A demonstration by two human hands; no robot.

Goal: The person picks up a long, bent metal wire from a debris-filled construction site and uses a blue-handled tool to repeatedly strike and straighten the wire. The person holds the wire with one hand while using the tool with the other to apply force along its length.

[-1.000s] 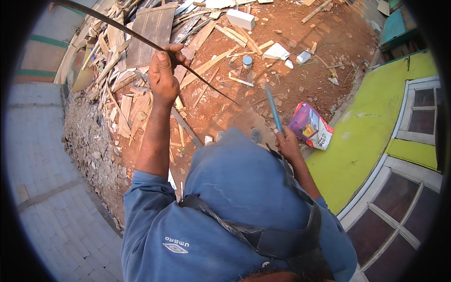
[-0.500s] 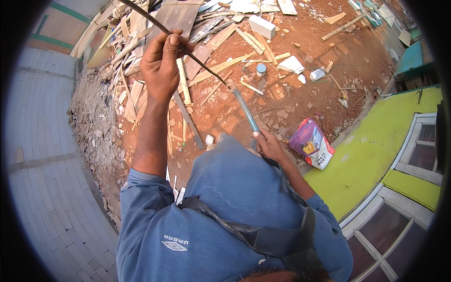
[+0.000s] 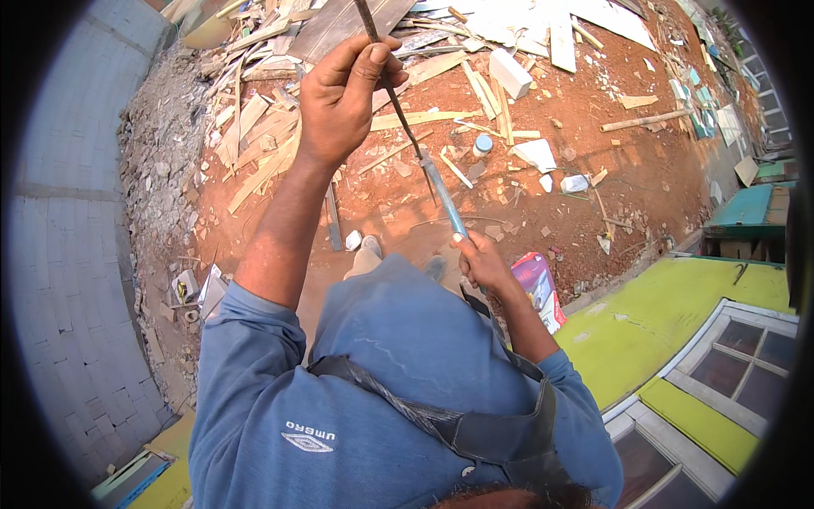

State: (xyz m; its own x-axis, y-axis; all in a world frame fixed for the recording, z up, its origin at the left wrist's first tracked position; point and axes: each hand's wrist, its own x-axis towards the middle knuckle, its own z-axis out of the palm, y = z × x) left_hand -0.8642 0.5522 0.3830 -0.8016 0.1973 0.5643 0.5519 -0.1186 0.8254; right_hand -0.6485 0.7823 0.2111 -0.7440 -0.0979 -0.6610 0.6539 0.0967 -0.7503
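A long, thin, dark metal rod (image 3: 397, 106) slants down in front of me. My left hand (image 3: 343, 97) pinches it near its upper part between thumb and fingers, with the arm raised. The rod's lower stretch meets the far tip of a blue-grey pipe-like bar (image 3: 443, 195); its thin end shows just past that tip. Whether the rod passes through a slot or only rests there, I cannot tell. My right hand (image 3: 485, 260) is wrapped round the near end of the bar, thumb laid along it, close to my waist.
Broken boards (image 3: 271, 136) pile up ahead on red soil. Beyond the bar lie a white block (image 3: 510, 75) and a small blue-lidded jar (image 3: 482, 145). A purple-and-red bag (image 3: 536, 278) stands beside my right forearm. A grey block wall (image 3: 72, 280) runs left, a yellow-green wall (image 3: 627, 310) right.
My left hand has shifted right with the rod, which now stands steeper. The bar stays in my right hand. The view has turned, and my right arm now covers part of the bag.
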